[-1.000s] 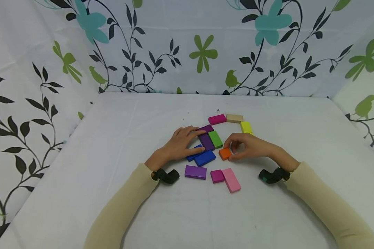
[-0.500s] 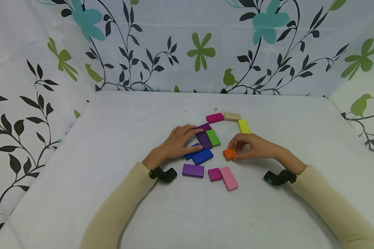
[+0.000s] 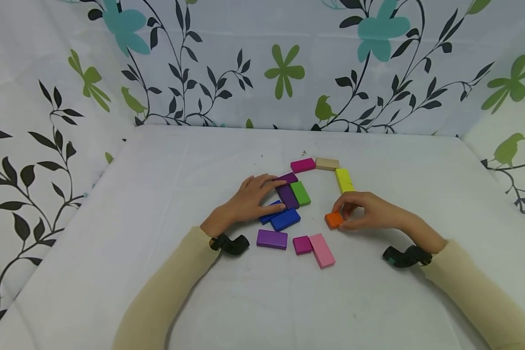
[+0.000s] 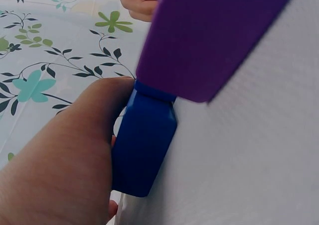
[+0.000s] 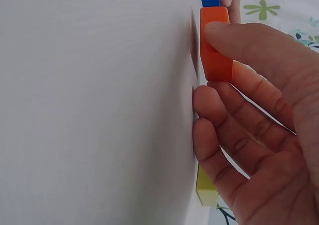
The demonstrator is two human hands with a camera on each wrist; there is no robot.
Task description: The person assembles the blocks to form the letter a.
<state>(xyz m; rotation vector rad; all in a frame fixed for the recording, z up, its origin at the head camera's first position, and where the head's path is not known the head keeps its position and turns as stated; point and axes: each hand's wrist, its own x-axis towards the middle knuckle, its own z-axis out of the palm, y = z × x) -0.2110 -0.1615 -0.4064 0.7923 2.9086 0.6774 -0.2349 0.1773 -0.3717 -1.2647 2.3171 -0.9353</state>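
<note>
My right hand [image 3: 372,210] pinches an orange block [image 3: 333,220] between thumb and fingers. In the right wrist view the thumb lies on the face of the orange block [image 5: 215,60], close over the white table. My left hand [image 3: 251,198] rests with extended fingers on the left side of the cluster. Its index finger reaches over a dark purple block [image 3: 288,196], and its thumb lies across the rear blue block [image 3: 266,218]. Another blue block [image 3: 286,220] overlaps in front, and a green block [image 3: 300,193] stands beside the dark purple one. Behind the right fingers is a yellow block [image 3: 343,179].
Toward the back lie a magenta block [image 3: 303,165] and a tan block [image 3: 327,164], end to end. Nearer are a violet block [image 3: 271,239], a small magenta block [image 3: 302,245] and a pink block [image 3: 322,251]. A patterned curtain [image 3: 227,63] rises behind the table.
My right hand has carried the orange block to the right, away from the green and blue blocks. My left hand has kept its place on the cluster.
</note>
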